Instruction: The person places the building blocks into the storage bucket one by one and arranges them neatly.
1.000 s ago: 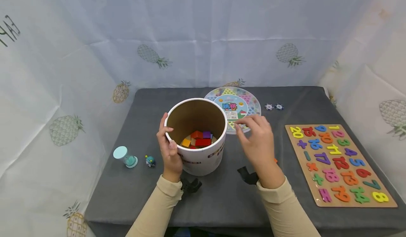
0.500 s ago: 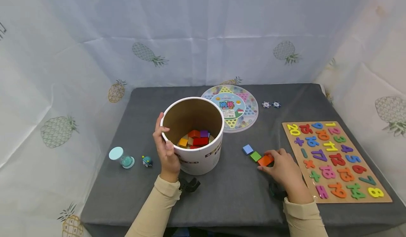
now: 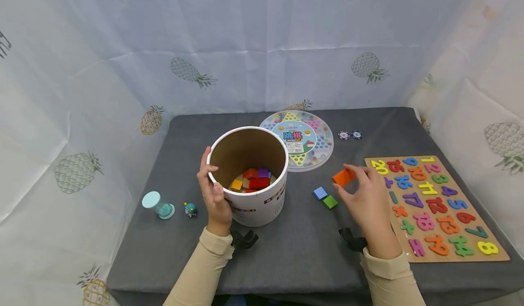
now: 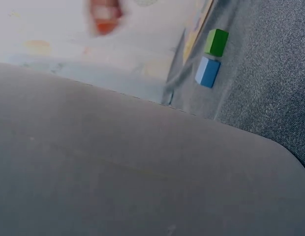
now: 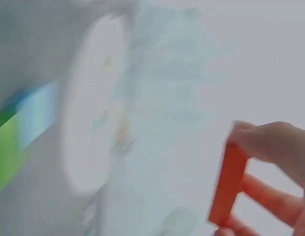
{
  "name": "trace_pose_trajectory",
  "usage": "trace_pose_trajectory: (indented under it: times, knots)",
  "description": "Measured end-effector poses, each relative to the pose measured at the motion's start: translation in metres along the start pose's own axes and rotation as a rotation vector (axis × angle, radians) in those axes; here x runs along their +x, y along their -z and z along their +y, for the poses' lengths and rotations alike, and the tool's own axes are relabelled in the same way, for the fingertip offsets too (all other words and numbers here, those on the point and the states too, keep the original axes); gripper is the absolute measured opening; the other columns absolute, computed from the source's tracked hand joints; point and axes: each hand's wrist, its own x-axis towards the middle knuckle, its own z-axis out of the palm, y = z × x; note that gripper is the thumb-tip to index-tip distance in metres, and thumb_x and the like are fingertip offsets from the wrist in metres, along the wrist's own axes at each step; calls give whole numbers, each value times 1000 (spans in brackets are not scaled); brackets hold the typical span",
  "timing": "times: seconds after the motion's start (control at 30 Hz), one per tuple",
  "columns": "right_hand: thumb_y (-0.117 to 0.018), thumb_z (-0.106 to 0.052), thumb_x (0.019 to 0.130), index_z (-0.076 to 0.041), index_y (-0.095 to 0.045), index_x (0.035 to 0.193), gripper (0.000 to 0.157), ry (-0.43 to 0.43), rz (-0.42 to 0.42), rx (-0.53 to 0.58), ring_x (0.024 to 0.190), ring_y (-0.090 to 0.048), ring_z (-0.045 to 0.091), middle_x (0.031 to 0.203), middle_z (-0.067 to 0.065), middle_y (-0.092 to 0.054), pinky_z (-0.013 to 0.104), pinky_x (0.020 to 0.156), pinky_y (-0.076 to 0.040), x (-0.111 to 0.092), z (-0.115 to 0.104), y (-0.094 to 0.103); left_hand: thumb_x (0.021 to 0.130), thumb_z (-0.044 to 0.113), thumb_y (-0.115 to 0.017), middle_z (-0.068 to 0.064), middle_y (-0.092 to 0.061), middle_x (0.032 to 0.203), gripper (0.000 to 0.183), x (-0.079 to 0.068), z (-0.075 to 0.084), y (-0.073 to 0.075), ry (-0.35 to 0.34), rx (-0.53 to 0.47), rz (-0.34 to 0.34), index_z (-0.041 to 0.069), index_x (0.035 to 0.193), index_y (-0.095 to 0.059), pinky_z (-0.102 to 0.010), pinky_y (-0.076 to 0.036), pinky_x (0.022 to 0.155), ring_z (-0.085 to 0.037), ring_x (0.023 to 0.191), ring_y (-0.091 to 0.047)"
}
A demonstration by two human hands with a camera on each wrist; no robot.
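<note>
My left hand (image 3: 217, 203) grips the left rim of a white paper bucket (image 3: 259, 210), its fingertips over the edge and the thumb on the outside. Several coloured blocks (image 3: 259, 183) lie at the bucket's bottom, among them red, yellow and purple ones. Over the table to the right, my right hand (image 3: 370, 206) pinches an orange block (image 3: 343, 177) between thumb and fingers. The right wrist view shows that orange block (image 5: 229, 184) from the side. Below it on the cloth, a blue block (image 3: 320, 193) and a green block (image 3: 330, 202) touch at their corners.
A wooden number board (image 3: 435, 210) lies at the right. Behind the bucket is a round Chinese checkers board (image 3: 323, 147), with two poker chips (image 3: 350, 135) beside it. A teal hourglass (image 3: 158, 205) and a small toy figure (image 3: 190, 209) stand at the left.
My right hand has gone from beside the bucket to the blocks at right, taken hold of the orange block and lifted it off the table. The left hand has stayed on the bucket.
</note>
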Motion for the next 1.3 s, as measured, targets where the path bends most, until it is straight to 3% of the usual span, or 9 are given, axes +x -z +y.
trace_pose_trajectory:
  times: [0.13,0.3,0.47,0.63,0.8,0.93,1.07,1.2,1.3]
  knots:
    - [-83,-22,74,-13,-60,127,59,181,98,213,110,-42,31,120,12,-51,48,84,-37,13,-47,12,95,51,-40,-21,-19,153,57,-1,-1,0,-3,-2,1,-4,111,-34,-57,-32,100,-48,131,-26]
    - [-83,-24,73,-17,-61,127,59,456,89,458,113,-44,21,123,2,-54,43,90,-39,20,-108,6,95,52,-40,-22,-19,153,59,-1,-2,1,-7,3,0,-4,110,-34,-58,-32,99,-49,130,-27]
    - [-79,-37,77,-17,-62,124,54,630,-83,360,103,-50,17,115,2,-56,34,86,-43,30,-156,-14,95,52,-41,-22,-20,152,62,1,-1,1,-6,12,17,-8,109,-31,-62,-31,97,-46,130,-29]
    - [-73,-51,77,-26,-67,116,47,598,-292,12,83,-52,11,100,-5,-58,29,71,-43,36,-175,-20,95,51,-42,-22,-20,152,61,1,1,1,1,21,15,-8,109,-32,-64,-31,97,-47,130,-28]
    - [-72,-52,77,-26,-66,118,49,575,-320,4,88,-52,12,104,-4,-58,31,76,-42,36,-174,-18,95,51,-42,-24,-21,152,62,2,3,-1,3,18,12,-8,108,-31,-66,-30,96,-49,129,-28]
    - [-74,-45,79,-21,-64,121,50,623,-212,176,104,-51,17,117,0,-54,35,88,-42,36,-166,-21,94,53,-42,-25,-20,151,62,3,3,0,2,12,12,-7,109,-32,-65,-30,96,-49,130,-27]
    - [-75,-28,81,-15,-66,115,38,623,28,380,111,-48,22,118,6,-53,40,94,-38,36,-147,-23,94,53,-42,-23,-19,152,60,2,2,0,5,-2,0,-4,110,-34,-66,-28,96,-47,131,-26]
    - [-72,-15,83,-11,-67,109,26,451,198,428,102,-51,23,107,7,-55,40,87,-41,38,-112,-26,94,52,-42,-20,-19,153,56,0,-1,0,10,-5,-2,-1,111,-36,-70,-25,96,-46,132,-26]
    - [-72,-15,84,-10,-63,115,33,249,115,263,95,-51,25,102,9,-55,43,81,-41,37,-78,-33,94,52,-42,-20,-19,153,55,0,-2,1,7,-6,-3,0,111,-36,-70,-25,96,-47,131,-26]
